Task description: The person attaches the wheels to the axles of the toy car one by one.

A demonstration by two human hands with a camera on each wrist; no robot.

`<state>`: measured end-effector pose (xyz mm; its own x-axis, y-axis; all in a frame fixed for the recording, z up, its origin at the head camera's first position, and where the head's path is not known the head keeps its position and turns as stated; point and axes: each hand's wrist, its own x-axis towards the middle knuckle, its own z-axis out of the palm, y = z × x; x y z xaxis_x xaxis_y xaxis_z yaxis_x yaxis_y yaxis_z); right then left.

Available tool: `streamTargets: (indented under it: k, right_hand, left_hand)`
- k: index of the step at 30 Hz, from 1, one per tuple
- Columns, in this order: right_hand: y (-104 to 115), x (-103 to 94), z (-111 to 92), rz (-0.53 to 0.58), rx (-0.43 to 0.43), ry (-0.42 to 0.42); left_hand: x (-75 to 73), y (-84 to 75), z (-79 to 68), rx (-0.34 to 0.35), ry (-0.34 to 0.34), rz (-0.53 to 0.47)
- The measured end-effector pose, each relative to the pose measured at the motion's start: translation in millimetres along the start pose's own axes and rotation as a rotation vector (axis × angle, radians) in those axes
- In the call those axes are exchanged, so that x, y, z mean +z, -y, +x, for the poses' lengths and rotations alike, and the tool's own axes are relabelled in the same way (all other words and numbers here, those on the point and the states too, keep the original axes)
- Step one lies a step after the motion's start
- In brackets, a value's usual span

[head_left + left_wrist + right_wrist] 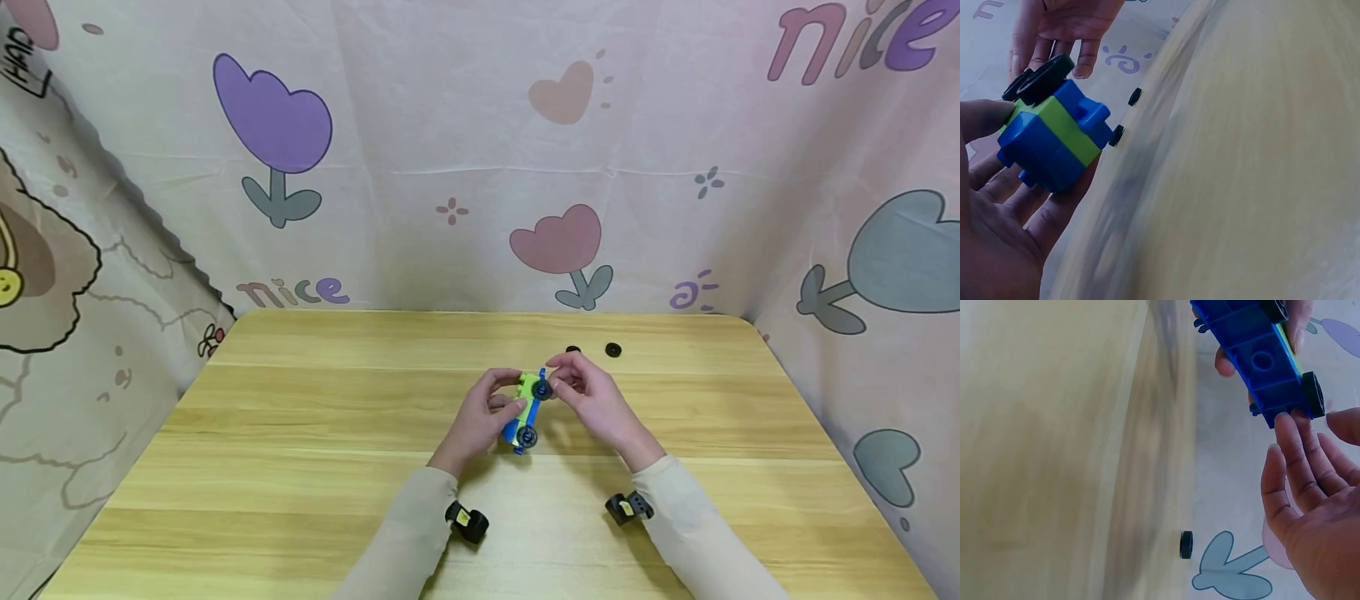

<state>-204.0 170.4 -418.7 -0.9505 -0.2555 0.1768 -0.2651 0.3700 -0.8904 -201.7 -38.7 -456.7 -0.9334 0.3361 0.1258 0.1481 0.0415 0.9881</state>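
My left hand (486, 414) grips a toy car (528, 407) built from lime-green and blue blocks, thumb on one side and fingers on the other. Two black wheels show along the car's right side in the head view. The right wrist view shows the blue hollow underside (1263, 359), with bare axle stubs on the opposite side. My right hand (597, 402) is at the car's far end, beside the far wheel (1312, 394). Its extended fingertips reach the edge of the base and the thumb lies close to that wheel.
Two loose black wheels lie near the table's far edge, one of them (613, 350) in plain sight and the other (573, 349) partly behind the right hand. The wooden table (300, 433) meets a patterned cloth (420, 125) at the back. Black wrist cameras sit on both sleeves.
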Motion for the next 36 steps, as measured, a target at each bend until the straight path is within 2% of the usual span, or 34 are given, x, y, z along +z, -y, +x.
streamTargets:
  k: [6,11,12,20,23,27,31,36]
  right_hand:
    - [1,-3.7,3,-0.011,-0.012,-0.04]
    - [1,-5.9,3,-0.034,-0.021,-0.031]
    - [1,-6.1,3,-0.043,-0.022,-0.028]
    - [0,-9.6,1,-0.116,-0.021,-0.009]
    - [0,-11.7,1,-0.125,-0.034,0.023]
    - [1,-14.4,1,-0.145,-0.034,0.108]
    - [2,-16.5,1,-0.146,-0.02,0.176]
    - [1,-18.6,-1,-0.13,-0.017,0.212]
  left_hand:
    - [-0.1,-7.7,-2.2,-0.039,-0.026,0.053]
    - [-1.9,-29.4,-9.9,-0.008,-0.001,0.102]
    - [-2.3,-29.9,-10.2,-0.005,0.004,0.108]
    - [-6.6,-3.2,0.1,0.009,0.023,0.126]
    - [-8.4,-2.6,1.6,0.006,0.061,0.132]
    - [-10.2,-6.8,2.2,-0.014,0.097,0.134]
    - [-11.5,-10.4,2.1,-0.022,0.112,0.149]
    - [-14.1,-8.5,2.4,-0.005,0.11,0.162]
